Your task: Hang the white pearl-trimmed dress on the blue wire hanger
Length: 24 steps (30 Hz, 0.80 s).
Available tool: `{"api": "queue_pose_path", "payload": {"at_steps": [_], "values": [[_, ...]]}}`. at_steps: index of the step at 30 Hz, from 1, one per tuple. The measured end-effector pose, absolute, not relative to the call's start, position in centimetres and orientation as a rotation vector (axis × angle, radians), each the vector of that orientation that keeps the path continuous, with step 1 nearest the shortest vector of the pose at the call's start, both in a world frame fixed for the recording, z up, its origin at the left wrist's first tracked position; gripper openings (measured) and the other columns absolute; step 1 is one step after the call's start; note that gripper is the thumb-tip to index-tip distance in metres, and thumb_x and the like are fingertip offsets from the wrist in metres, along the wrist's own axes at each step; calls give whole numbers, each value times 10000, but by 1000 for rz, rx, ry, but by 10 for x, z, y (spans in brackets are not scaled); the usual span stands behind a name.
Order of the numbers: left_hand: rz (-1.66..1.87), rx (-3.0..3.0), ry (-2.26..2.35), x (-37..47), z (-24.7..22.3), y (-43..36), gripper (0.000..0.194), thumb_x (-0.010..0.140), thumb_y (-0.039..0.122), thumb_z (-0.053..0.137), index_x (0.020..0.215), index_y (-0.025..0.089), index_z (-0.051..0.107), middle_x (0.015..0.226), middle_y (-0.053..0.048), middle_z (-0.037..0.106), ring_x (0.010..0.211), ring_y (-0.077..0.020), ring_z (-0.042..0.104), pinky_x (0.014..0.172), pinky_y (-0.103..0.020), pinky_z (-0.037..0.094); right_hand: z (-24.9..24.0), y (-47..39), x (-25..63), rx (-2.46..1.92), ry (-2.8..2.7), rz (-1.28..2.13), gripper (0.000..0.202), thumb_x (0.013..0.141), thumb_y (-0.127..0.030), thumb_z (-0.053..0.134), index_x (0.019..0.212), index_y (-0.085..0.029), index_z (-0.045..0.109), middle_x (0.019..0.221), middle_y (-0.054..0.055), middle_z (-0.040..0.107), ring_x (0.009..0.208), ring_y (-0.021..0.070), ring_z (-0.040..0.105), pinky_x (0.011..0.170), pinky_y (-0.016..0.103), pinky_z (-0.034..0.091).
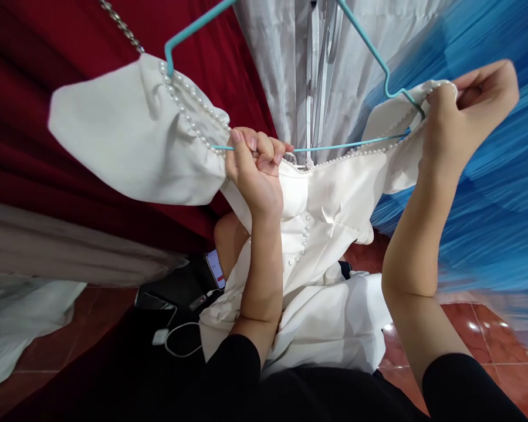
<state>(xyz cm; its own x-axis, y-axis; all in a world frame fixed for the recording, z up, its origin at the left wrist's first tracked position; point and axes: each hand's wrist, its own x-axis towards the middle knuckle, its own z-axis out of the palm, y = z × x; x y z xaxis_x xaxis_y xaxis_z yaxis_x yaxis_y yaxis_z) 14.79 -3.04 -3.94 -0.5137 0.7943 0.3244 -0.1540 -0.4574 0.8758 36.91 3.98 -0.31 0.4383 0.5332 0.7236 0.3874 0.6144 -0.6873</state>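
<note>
A white dress with a pearl-trimmed neckline, puffed sleeves and small covered buttons hangs before me on a light blue hanger. My left hand is closed around the pearl edge and the hanger's bottom bar, beside the left sleeve. Farther right, my right hand pinches the pearl-edged strap of the other sleeve, near the hanger's bent end. The fabric inside the right fingers is partly hidden. The lower part of the dress lies bunched in front of my body.
Dark red fabric hangs at the left and blue tulle at the right. A metal chain hangs upper left. Below sit a lit phone, a white cable and a black bag-like item. The floor is red tile.
</note>
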Motion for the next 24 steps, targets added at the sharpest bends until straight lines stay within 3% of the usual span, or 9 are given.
{"api": "queue_pose_path", "payload": {"at_steps": [5,8,10,13,16,19,21,24], "values": [[2009,1072,1166,157,-41,-32,514,975,653,178,689,242,294,624,15,167,595,-179,390,785,-322,521,16,35,329,-809,-1336,88,226,698,-40,484,688,-259,429,743,6,442,591,87,269,590,280,243],[1998,1038,1173,158,-41,-32,508,992,619,131,692,244,295,617,15,167,589,-175,404,802,-320,533,17,14,310,-809,-1462,215,183,766,-84,565,769,-246,481,812,1,528,585,80,337,592,284,274],[1988,1064,1154,157,-42,-31,531,980,654,154,679,246,314,601,13,202,591,-172,415,789,-319,533,12,-7,304,-824,-1473,269,136,824,-197,633,774,-232,513,756,-7,493,598,79,365,602,285,290],[1999,1094,1086,155,-43,-29,563,942,724,224,661,249,339,583,7,263,597,-173,428,765,-325,529,-4,-34,300,-897,-1559,523,254,898,-400,601,753,-198,547,654,-20,438,579,71,373,577,271,293],[1988,1112,996,154,-45,-28,569,931,733,252,644,246,326,572,3,264,596,-179,422,754,-328,519,-25,-43,294,-998,-1758,999,376,878,-551,588,762,-194,564,628,-18,516,572,81,455,546,253,336],[1943,1119,1019,153,-46,-26,563,941,710,230,639,240,300,575,1,253,596,-180,415,751,-326,515,-40,-32,279,-957,-1617,1281,448,822,-653,601,862,-207,576,702,-6,590,570,84,474,518,251,350],[1942,1112,1050,153,-46,-26,559,939,710,232,646,239,302,583,-1,271,615,-180,436,760,-330,518,-46,-19,266,-853,-1382,1383,467,821,-672,582,961,-226,569,784,-2,608,551,74,444,495,252,319],[1908,1177,1143,154,-47,-27,588,907,764,229,652,243,325,603,-17,348,697,-191,506,759,-338,519,-53,-1,245,-706,-1115,1498,360,821,-546,615,1014,-249,552,844,-9,582,541,65,414,483,253,282]]}}
